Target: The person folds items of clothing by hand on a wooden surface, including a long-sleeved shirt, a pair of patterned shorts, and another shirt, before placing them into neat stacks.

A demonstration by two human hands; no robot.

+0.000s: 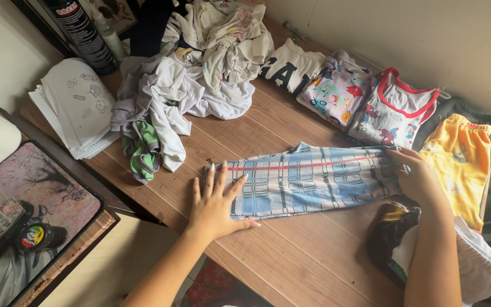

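Nearest, the left hand (pixel 217 206) lies flat, fingers spread, pressing one end of a single blue-and-grey checked soft cloth garment (pixel 308 179) folded into a long strip on the wooden plank table (pixel 291 256). The right hand (pixel 417 176) pinches its far end. Beyond lie four folded garments (pixel 365 99) and one crumpled pale heap (pixel 200 74).

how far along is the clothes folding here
Done: folded pieces lie in a row along the wall, such as the cartoon-print top and yellow shorts. In hand: the blue plaid garment, pressed flat by the left hand and pinched at its end by the right hand. Left: the crumpled pile.
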